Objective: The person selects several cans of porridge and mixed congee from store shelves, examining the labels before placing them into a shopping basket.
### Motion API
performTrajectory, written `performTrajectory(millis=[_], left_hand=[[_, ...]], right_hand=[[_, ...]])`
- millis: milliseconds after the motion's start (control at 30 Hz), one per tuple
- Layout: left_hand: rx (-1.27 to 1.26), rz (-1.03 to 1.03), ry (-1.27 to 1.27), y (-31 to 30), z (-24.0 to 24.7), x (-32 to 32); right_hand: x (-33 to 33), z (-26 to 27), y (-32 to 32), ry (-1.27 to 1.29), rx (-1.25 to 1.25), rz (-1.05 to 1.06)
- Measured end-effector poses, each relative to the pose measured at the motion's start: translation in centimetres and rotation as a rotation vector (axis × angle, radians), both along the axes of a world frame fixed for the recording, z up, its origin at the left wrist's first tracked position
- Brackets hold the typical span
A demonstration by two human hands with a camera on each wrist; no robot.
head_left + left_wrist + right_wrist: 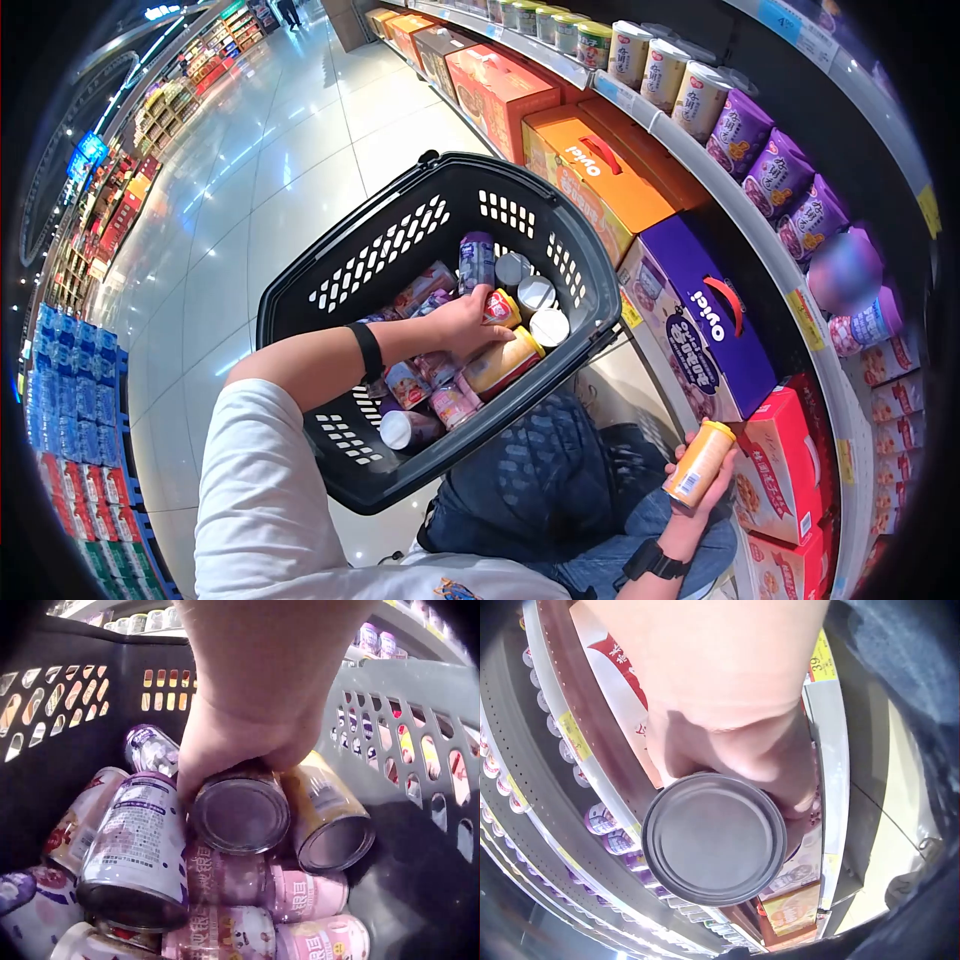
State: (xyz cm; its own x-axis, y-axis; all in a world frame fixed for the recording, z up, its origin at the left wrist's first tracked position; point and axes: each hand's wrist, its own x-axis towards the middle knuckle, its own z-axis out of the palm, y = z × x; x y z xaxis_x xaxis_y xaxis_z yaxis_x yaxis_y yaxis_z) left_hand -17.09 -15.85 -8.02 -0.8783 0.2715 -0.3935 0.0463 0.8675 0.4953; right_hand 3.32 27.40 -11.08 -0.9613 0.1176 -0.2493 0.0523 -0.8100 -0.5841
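Observation:
My left hand [468, 325] reaches down into a black shopping basket [345, 245] and grips a can with a yellow and red label [500, 308]. In the left wrist view the bare metal end of this can [241, 815] faces the camera, and a yellow can [330, 817] lies right beside it. My right hand [712, 488] holds another yellow can [700, 465] outside the basket, near the shelf. Its round metal bottom [714, 838] fills the middle of the right wrist view. Pink cans [225, 930] and a white-and-purple can [135, 851] lie around my left hand.
A shelf with purple cans [778, 172] and white cans [665, 75] runs along the right. Below it stand a purple gift box [695, 320], an orange box [600, 165] and red boxes [780, 460]. Tiled floor [240, 190] stretches left, past stacked bottle packs [75, 370].

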Motion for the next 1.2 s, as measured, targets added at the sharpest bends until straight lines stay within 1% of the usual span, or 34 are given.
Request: performTrajectory(millis=[67,133,200,267,300,333,400,433,467,500,533,600,667,733,800,833,867,933,967,1067,1200], left_hand=[[0.023,-0.015,-0.01,0.5,-0.3,0.3],[0.062,-0.018,0.078,0.6,-1.0,0.6],[0.033,-0.02,0.052,0.6,-0.7,0.4],[0.02,-0.004,0.136,0.4,0.0,0.3],[0.031,-0.028,0.143,-0.1,0.6,-0.3],[0.019,-0.003,0.206,0.1,2.2,-0.5],[-0.016,-0.046,0.216,0.7,9.1,0.6],[0.027,-0.038,0.172,0.8,11.9,1.3],[0.059,-0.077,0.148,1.0,14.4,2.0],[0.106,-0.071,0.034,1.8,17.9,3.7],[0.153,-0.067,-0.078,2.4,20.5,5.2],[0.435,-0.192,-0.143,2.8,20.6,8.6],[0.425,-0.344,-0.265,4.7,21.8,11.9],[0.452,-0.459,-0.286,6.4,20.7,14.8],[0.563,-0.545,-0.196,7.5,18.4,16.9],[0.472,-0.499,-0.264,8.0,19.1,17.5],[0.476,-0.496,-0.258,7.9,19.0,17.6],[0.5,-0.382,-0.264,7.3,18.6,17.1],[0.482,-0.339,-0.242,6.9,18.6,16.9],[0.278,-0.304,-0.266,6.1,18.9,16.6],[0.282,-0.311,-0.219,4.1,19.4,15.9]], right_hand=[[0.2,-0.3,0.2,-0.005,0.009,-0.005],[0.3,-0.5,0.3,-0.01,0.017,-0.003],[0.2,-0.5,0.3,-0.026,0.016,-0.003],[0.1,-0.4,0.1,-0.034,0.011,-0.004],[0.1,-0.3,0.1,-0.047,0.008,-0.011],[0.2,-0.2,0.2,-0.043,0.008,-0.006],[0.3,0.2,0.4,-0.043,-0.005,0.01],[0.4,1.0,0.2,-0.041,-0.019,0.015],[0.3,1.8,-0.1,-0.039,-0.016,0.02],[0.2,2.6,-0.5,-0.029,-0.025,0.038],[0.2,3.5,-1.1,-0.018,-0.035,0.054],[0.1,6.4,-3.7,0.001,-0.023,0.082],[0.3,8.8,-6.3,0.031,-0.041,0.164],[0.6,10.5,-9.3,0.124,-0.071,0.294],[1.1,12.0,-12.6,0.161,-0.068,0.355],[1.2,12.5,-13.2,0.228,-0.011,0.442],[1.5,11.9,-14.2,0.262,0.008,0.406],[2.4,12.5,-15.8,0.265,0.056,0.331],[2.5,12.2,-16.5,0.301,0.042,0.335],[3.0,12.0,-18.2,0.295,0.036,0.424],[2.8,13.3,-19.4,0.311,0.095,0.517]])
